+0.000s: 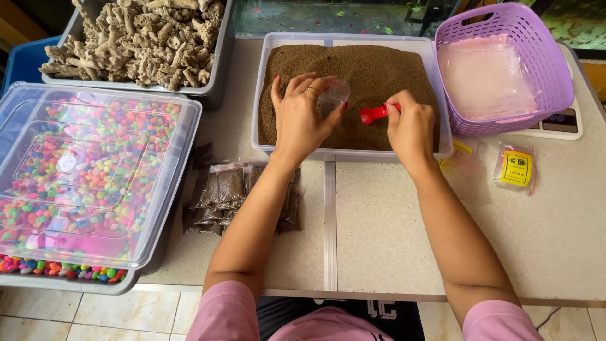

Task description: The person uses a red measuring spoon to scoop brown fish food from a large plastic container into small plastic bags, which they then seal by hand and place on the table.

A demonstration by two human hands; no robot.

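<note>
Over the tub of brown granules [353, 69], the small clear bag [332, 98] sits propped open in the left hand [302, 117], fingers curled round its mouth, thumb and forefinger pinching the rim. Right beside it, the right hand [410, 126] is closed around the handle of a red scoop [374, 114], bowl pointing toward the bag's opening, nearly touching it. Both hover low above the brown surface, so the bag is inside the white tub [445, 126], near its front middle.

Risk here, as I see it: that bag mouth is narrow and floppy. If the pinch slackens, the opening folds and the granules run down the outside. Tip the scoop too fast and they'll skip over the rim; at least they'd fall back into the tub.

In front of the tub, on the speckled table [379, 221], lies a heap of filled dark packets [221, 196]. Left, a lidded box of coloured pebbles [88, 177]; behind it a tray of pale coral pieces [139, 38]. Right, a purple basket [505, 63] resting on a scale [558, 123], with small yellow-labelled packets [516, 167] nearby.
</note>
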